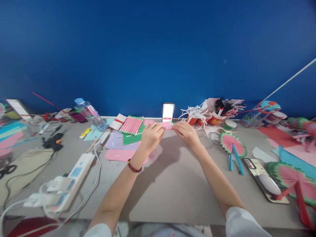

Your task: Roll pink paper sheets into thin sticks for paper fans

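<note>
My left hand (152, 136) and my right hand (186, 132) are raised above the middle of the desk. Between them they pinch a small pink paper piece (168, 125) with some green at its edge, one end in each hand. Fingers hide both of its ends, so how it is folded cannot be made out. Just behind the paper, a phone (168, 111) stands upright with its screen lit. To the left of my left hand, a pleated pink paper (132, 125) with green edges lies on a green sheet (132, 139).
A power strip (76, 181) with plugs and cables lies at left, below a water bottle (91, 113). Paper cups (214, 119) with strips and tools stand back right. A pink-green paper fan (232, 144), another phone (254, 168) and a mouse (269, 184) lie at right. A blue wall (158, 52) rises behind.
</note>
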The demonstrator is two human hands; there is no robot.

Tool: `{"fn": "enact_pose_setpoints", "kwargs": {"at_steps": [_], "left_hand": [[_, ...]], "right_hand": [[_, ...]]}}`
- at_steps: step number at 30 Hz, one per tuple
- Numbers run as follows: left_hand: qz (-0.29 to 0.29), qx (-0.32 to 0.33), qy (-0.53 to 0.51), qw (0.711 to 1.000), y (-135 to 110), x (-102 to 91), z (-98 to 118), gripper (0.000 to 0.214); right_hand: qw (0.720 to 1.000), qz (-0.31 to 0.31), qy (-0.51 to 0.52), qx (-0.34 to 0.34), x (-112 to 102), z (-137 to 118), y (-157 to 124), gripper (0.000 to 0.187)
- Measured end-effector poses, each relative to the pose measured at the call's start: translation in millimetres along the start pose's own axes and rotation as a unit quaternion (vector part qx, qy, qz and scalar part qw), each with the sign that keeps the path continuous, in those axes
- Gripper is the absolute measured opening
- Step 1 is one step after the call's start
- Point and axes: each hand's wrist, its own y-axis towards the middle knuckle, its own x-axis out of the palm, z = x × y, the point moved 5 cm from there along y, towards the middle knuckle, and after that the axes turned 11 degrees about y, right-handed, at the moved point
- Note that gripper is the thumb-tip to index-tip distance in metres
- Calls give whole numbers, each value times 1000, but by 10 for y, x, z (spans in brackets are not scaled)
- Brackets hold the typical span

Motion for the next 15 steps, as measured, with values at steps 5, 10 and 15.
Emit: {"fn": "enact_pose_setpoints", "kwargs": {"at_steps": [5, 10, 15], "left_hand": [[-9, -4, -10, 1000, -13, 16, -4, 21], [-1, -6, -6, 1000, -29, 42, -8, 19], [18, -21, -9, 1000, -39, 44, -39, 17]], "right_hand": [[1000, -12, -11, 7, 36, 7, -20, 22], [999, -7, 17, 29, 30, 24, 3, 18], [972, 75, 121, 185, -39, 186, -13, 41]]}}
